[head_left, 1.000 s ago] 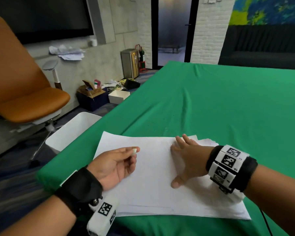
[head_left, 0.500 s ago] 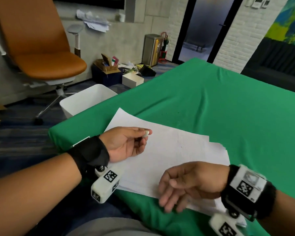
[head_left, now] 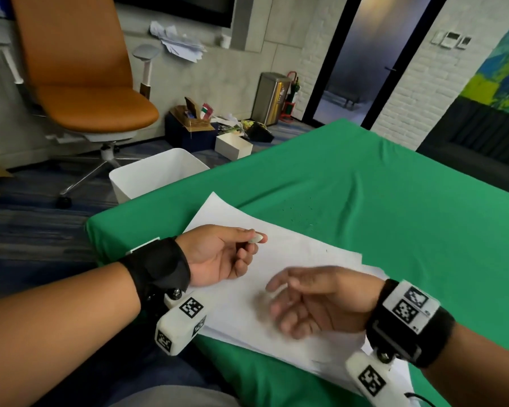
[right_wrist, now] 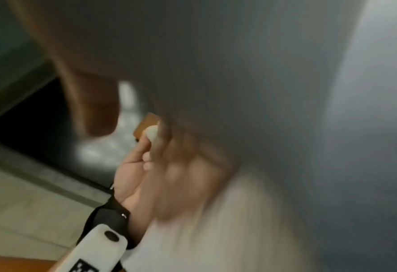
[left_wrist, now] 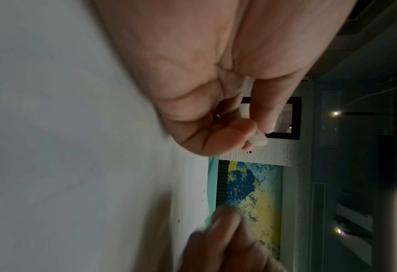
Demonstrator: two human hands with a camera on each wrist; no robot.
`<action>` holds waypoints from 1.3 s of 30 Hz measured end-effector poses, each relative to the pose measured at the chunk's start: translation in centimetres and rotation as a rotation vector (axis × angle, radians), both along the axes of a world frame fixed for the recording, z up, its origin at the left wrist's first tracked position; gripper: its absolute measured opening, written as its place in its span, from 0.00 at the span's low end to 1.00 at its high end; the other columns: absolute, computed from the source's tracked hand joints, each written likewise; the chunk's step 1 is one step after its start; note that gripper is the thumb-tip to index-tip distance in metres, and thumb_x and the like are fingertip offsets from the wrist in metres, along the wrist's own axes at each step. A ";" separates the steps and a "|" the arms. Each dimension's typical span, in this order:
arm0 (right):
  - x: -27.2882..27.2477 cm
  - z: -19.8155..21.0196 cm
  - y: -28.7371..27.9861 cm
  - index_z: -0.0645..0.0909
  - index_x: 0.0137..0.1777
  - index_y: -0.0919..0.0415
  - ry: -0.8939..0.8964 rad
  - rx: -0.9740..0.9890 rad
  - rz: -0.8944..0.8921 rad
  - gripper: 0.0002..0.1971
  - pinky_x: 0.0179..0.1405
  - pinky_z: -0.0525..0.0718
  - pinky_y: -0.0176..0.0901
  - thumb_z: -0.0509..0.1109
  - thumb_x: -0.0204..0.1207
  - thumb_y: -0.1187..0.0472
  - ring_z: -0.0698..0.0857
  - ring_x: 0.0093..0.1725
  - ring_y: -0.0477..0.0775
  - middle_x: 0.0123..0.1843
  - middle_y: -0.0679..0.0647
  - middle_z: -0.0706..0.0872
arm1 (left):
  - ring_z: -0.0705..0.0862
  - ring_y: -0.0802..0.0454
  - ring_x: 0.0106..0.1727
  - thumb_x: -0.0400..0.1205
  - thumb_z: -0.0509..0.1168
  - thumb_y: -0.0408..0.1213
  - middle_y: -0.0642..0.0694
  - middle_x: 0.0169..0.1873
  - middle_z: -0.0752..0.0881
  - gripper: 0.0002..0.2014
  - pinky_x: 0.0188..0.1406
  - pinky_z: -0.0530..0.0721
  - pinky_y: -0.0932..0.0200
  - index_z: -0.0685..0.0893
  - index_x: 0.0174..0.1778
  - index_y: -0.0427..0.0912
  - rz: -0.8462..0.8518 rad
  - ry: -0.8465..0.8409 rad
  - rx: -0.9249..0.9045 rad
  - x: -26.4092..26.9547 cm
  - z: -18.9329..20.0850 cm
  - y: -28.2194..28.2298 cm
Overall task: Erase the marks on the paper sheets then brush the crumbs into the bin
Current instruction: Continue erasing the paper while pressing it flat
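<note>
An orange chair (head_left: pixel 83 92) on a white wheeled base stands on the dark carpet left of the green surface (head_left: pixel 394 218). Against the far wall sit a steel can (head_left: pixel 271 98), a dark box (head_left: pixel 188 132) holding cardboard, and a white box (head_left: pixel 233 146) beside it. Crumpled papers (head_left: pixel 177 42) lie on a ledge above. A blue and yellow painting (head_left: pixel 500 77) hangs on the right.

Left hand (head_left: pixel 218 254) pinches eraser (head_left: pixel 256 238) over paper sheets (head_left: pixel 291 259); right hand (head_left: pixel 315 301) hovers.
</note>
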State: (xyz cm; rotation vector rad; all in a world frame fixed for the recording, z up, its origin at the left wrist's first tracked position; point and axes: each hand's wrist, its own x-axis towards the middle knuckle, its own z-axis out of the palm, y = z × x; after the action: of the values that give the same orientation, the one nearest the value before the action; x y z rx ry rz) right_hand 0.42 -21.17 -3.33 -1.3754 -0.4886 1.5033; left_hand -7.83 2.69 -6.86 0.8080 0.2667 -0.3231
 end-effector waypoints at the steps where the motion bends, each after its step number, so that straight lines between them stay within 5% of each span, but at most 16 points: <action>1: 0.3 -0.8 -0.3 0.76 0.72 0.63 0.061 -0.018 0.127 0.21 0.57 0.88 0.53 0.70 0.85 0.54 0.88 0.59 0.65 0.64 0.67 0.85 | 0.73 0.58 0.30 0.82 0.70 0.35 0.48 0.37 0.78 0.08 0.28 0.77 0.67 0.86 0.55 0.37 -0.010 0.001 0.003 0.1 0.0 0.0; 3: 1.8 -1.6 -0.2 0.75 0.76 0.63 0.106 -0.063 0.133 0.25 0.61 0.89 0.55 0.72 0.83 0.52 0.88 0.65 0.65 0.69 0.67 0.85 | 0.73 0.58 0.29 0.82 0.69 0.36 0.49 0.37 0.78 0.09 0.27 0.75 0.67 0.85 0.55 0.38 -0.016 0.004 0.011 0.1 0.0 0.0; 5: 4.5 -1.3 0.3 0.79 0.70 0.65 0.056 -0.102 -0.224 0.21 0.55 0.91 0.54 0.73 0.81 0.57 0.91 0.61 0.63 0.66 0.67 0.88 | 0.72 0.58 0.30 0.82 0.69 0.36 0.49 0.36 0.77 0.09 0.27 0.73 0.67 0.84 0.56 0.38 -0.021 0.005 0.021 -0.1 0.0 -0.1; 8: 9.9 -0.2 0.0 0.81 0.53 0.61 -0.248 -0.121 -0.941 0.06 0.43 0.88 0.50 0.74 0.80 0.62 0.89 0.44 0.59 0.55 0.62 0.86 | 0.69 0.57 0.30 0.82 0.69 0.37 0.49 0.36 0.76 0.10 0.26 0.71 0.67 0.84 0.57 0.37 -0.025 0.008 0.017 -0.2 0.1 0.0; 11: 12.4 1.3 -0.8 0.79 0.51 0.59 -0.377 -0.084 -1.146 0.02 0.38 0.79 0.47 0.69 0.84 0.63 0.81 0.36 0.57 0.47 0.59 0.82 | 0.68 0.57 0.30 0.82 0.69 0.37 0.49 0.36 0.75 0.10 0.25 0.70 0.66 0.84 0.57 0.37 -0.037 0.010 0.004 -0.1 0.1 0.2; 16: 7.7 3.8 -0.4 0.82 0.56 0.62 -0.415 -0.106 -0.597 0.04 0.48 0.86 0.53 0.67 0.87 0.63 0.89 0.43 0.58 0.47 0.57 0.88 | 0.68 0.58 0.30 0.83 0.69 0.37 0.49 0.36 0.75 0.09 0.25 0.70 0.67 0.85 0.57 0.37 -0.035 0.022 -0.005 -0.1 -0.1 0.2; 20: 5.8 5.2 -0.9 0.83 0.67 0.50 -1.380 -0.495 0.224 0.17 0.67 0.84 0.49 0.74 0.82 0.45 0.87 0.58 0.49 0.61 0.42 0.87 | 0.68 0.57 0.30 0.83 0.69 0.36 0.49 0.35 0.76 0.09 0.26 0.69 0.67 0.85 0.56 0.37 -0.027 0.013 0.027 0.0 0.1 0.1; 22: 5.0 5.9 -1.0 0.82 0.70 0.47 -1.576 -0.558 0.334 0.23 0.70 0.81 0.47 0.74 0.79 0.39 0.84 0.63 0.44 0.64 0.40 0.85 | 0.69 0.58 0.30 0.83 0.69 0.37 0.49 0.35 0.76 0.08 0.26 0.69 0.67 0.86 0.55 0.37 -0.025 0.011 0.041 -0.1 -0.1 0.1; 25: 3.4 6.1 -1.2 0.84 0.61 0.46 -1.320 -0.384 0.309 0.17 0.65 0.86 0.52 0.75 0.78 0.39 0.88 0.56 0.43 0.56 0.40 0.89 | 0.69 0.57 0.30 0.83 0.69 0.37 0.49 0.36 0.76 0.08 0.27 0.69 0.67 0.86 0.55 0.37 -0.023 0.008 0.045 -0.2 -0.2 0.0; 29: -0.3 2.9 -0.7 0.82 0.64 0.60 -0.241 -0.113 0.320 0.13 0.60 0.87 0.51 0.70 0.83 0.56 0.88 0.59 0.58 0.59 0.57 0.89 | 0.66 0.57 0.28 0.84 0.69 0.42 0.49 0.34 0.72 0.10 0.26 0.66 0.67 0.85 0.51 0.38 -0.033 0.010 0.009 -0.1 -0.2 0.2; 31: -1.5 0.7 -0.3 0.77 0.71 0.64 0.090 -0.073 0.244 0.17 0.66 0.85 0.53 0.66 0.87 0.58 0.86 0.66 0.64 0.67 0.65 0.85 | 0.62 0.57 0.27 0.84 0.68 0.50 0.50 0.33 0.68 0.13 0.25 0.62 0.65 0.83 0.45 0.42 -0.053 0.005 -0.019 0.0 -0.2 0.3; 34: 0.0 -1.1 1.3 0.80 0.66 0.64 0.173 -0.088 -0.226 0.11 0.61 0.90 0.56 0.64 0.87 0.62 0.89 0.63 0.64 0.67 0.67 0.87 | 0.58 0.56 0.26 0.83 0.68 0.56 0.50 0.32 0.64 0.18 0.25 0.58 0.64 0.77 0.37 0.46 -0.034 -0.002 -0.036 0.0 -0.1 0.3; 37: 3.7 -1.0 2.8 0.81 0.55 0.63 -0.064 0.025 -0.910 0.04 0.45 0.90 0.52 0.66 0.85 0.68 0.89 0.46 0.61 0.53 0.62 0.87 | 0.57 0.56 0.26 0.83 0.68 0.58 0.50 0.32 0.62 0.21 0.26 0.56 0.64 0.75 0.34 0.46 -0.011 -0.008 -0.014 -0.1 0.0 0.3; 39: 4.8 -0.3 3.2 0.82 0.52 0.60 -0.216 0.023 -1.023 0.03 0.37 0.84 0.47 0.66 0.84 0.67 0.85 0.39 0.56 0.45 0.57 0.83 | 0.57 0.56 0.26 0.83 0.68 0.58 0.50 0.32 0.62 0.21 0.25 0.56 0.64 0.75 0.34 0.46 -0.007 -0.010 -0.017 0.0 0.0 0.3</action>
State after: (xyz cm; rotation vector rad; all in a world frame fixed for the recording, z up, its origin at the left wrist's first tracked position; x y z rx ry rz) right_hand 5.20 -17.94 -3.60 -1.4355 0.0985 0.5161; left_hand -7.87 3.02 -6.90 0.7936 0.2513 -0.3269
